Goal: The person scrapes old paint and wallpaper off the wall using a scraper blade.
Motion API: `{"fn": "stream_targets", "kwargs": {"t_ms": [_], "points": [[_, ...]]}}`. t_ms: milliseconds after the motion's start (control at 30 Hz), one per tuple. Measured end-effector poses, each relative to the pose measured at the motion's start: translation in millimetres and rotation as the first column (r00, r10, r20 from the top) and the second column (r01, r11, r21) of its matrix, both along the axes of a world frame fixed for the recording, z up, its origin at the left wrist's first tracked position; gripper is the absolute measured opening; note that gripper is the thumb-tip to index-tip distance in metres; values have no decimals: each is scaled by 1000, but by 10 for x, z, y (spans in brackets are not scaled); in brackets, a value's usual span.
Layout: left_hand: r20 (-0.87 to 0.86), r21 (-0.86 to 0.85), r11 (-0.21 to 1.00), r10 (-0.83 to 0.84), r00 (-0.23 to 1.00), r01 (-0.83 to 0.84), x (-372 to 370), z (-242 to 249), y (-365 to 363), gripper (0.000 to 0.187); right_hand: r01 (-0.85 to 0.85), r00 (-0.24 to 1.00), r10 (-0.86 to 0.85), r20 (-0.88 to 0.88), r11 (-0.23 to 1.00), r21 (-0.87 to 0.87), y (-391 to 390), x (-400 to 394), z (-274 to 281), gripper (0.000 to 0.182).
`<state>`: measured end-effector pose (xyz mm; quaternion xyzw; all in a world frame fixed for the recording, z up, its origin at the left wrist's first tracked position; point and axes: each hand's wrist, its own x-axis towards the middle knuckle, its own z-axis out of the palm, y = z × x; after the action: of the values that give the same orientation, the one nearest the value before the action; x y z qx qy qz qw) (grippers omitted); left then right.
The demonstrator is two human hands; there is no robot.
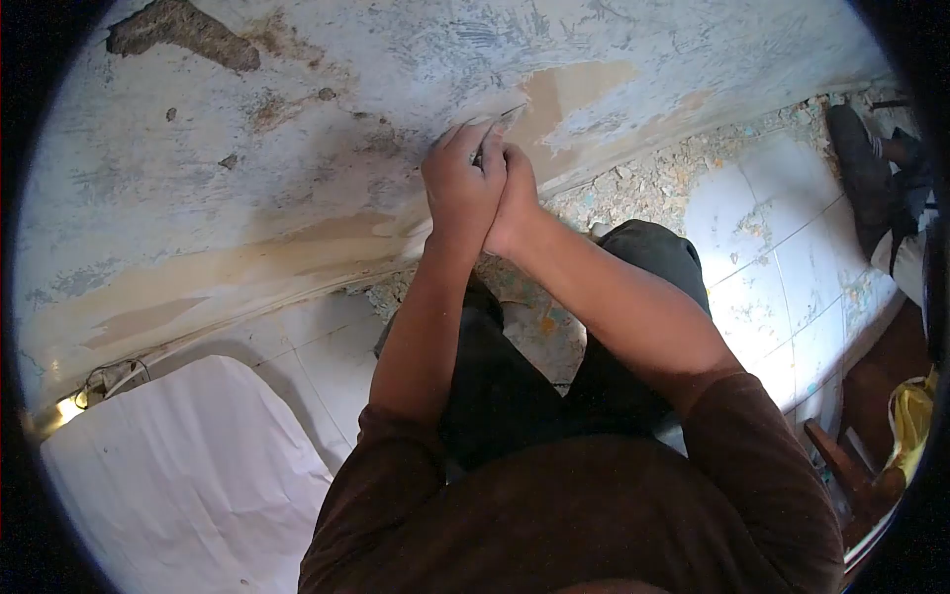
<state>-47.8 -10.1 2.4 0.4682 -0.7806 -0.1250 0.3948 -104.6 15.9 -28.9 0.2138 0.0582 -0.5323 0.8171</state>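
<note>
My left hand (457, 183) and my right hand (517, 198) are closed together in front of the wall, pressed side by side. Between the fingers a thin scraper (512, 113) sticks out, its narrow blade edge at the wall (396, 59) beside a bare beige patch (566, 97). Its handle is mostly hidden inside my hands. The wall has flaking white-grey paint, with darker pits and a larger broken patch of plaster (183, 32) at the upper left.
Paint and plaster chips (648, 178) lie along the wall's foot on white floor tiles (792, 272). A white sheet-covered thing (188, 475) stands at lower left, near a wire and a light (71, 404). At right are dark shoes (853, 163), wooden furniture (856, 475) and a yellow bag (908, 424).
</note>
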Motion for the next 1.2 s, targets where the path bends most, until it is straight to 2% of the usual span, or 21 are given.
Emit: {"fn": "stream_targets", "kwargs": {"t_ms": [100, 200, 233, 300, 333, 400, 433, 533, 633, 700, 733, 800, 833, 900, 933, 1033, 1100, 1200], "points": [[33, -23, 1000, 19, 999, -18, 50, -8, 48, 13, -19, 996, 23, -90, 999, 42, -4, 60, -5, 42], [-18, -62, 997, 42, 999, -43, 57, -31, 67, 14, 33, 985, -22, -170, 997, 63, -38, 139, -99, 42], [-11, -55, 998, 38, 999, -38, 53, -29, 65, 14, 37, 986, -25, -163, 997, 70, -31, 119, -126, 42], [48, 39, 999, 19, 999, -20, 34, -3, 14, 14, 17, 1000, -17, 2, 994, -110, -53, 46, -147, 40], [44, 36, 999, 23, 999, -25, 62, 10, 39, 14, 12, 1000, -12, -1, 994, -113, -43, 78, -131, 40], [49, -26, 999, 29, 998, -28, 93, 23, 103, 14, 26, 988, -27, -154, 1000, -8, -2, 135, -95, 40], [45, -27, 999, 29, 999, -28, 83, -5, 89, 14, 27, 987, -28, -158, 1000, -10, 3, 124, -80, 40], [41, -27, 998, 55, 998, -54, 105, -66, 67, 14, 3, 996, 3, -92, 998, 59, 52, 184, -73, 40], [18, 42, 999, 19, 1000, -19, 95, -73, 15, 14, -3, 998, 5, -69, 1000, 27, 43, 202, -72, 40], [45, -119, 993, 25, 999, -19, 130, -98, 49, 16, 1, 998, -1, -66, 1000, 6, 26, 137, -110, 40], [39, -120, 993, 24, 999, -19, 123, -104, 57, 16, 2, 997, -2, -71, 1000, 5, 11, 142, -147, 40], [6, -47, 997, 65, 998, -64, 143, -110, 71, 15, 39, 984, -31, -175, 998, 43, -12, 234, -212, 39], [15, -41, 997, 62, 998, -61, 134, -105, 71, 15, 42, 985, -33, -167, 998, 50, 19, 160, -111, 39], [50, 12, 999, 40, 998, -41, 113, -80, 25, 15, -102, 985, 102, -137, 995, 10, 40, -34, 77, 37], [46, 7, 999, 46, 998, -47, 133, -61, 38, 15, -107, 984, 107, -141, 994, 5, 43, 1, 52, 37], [56, 5, 999, 31, 998, -31, 137, -27, 116, 15, -68, 994, 62, -94, 996, -63, 54, 109, -133, 38], [3, 19, 998, 58, 998, -58, 158, -43, 129, 16, -8, 980, 15, -200, 999, 37, 27, 182, -150, 39], [77, -1, 1000, 21, 997, -21, 123, -81, 32, 16, -69, 994, 69, -87, 998, 1, 13, 20, -88, 40]]}}
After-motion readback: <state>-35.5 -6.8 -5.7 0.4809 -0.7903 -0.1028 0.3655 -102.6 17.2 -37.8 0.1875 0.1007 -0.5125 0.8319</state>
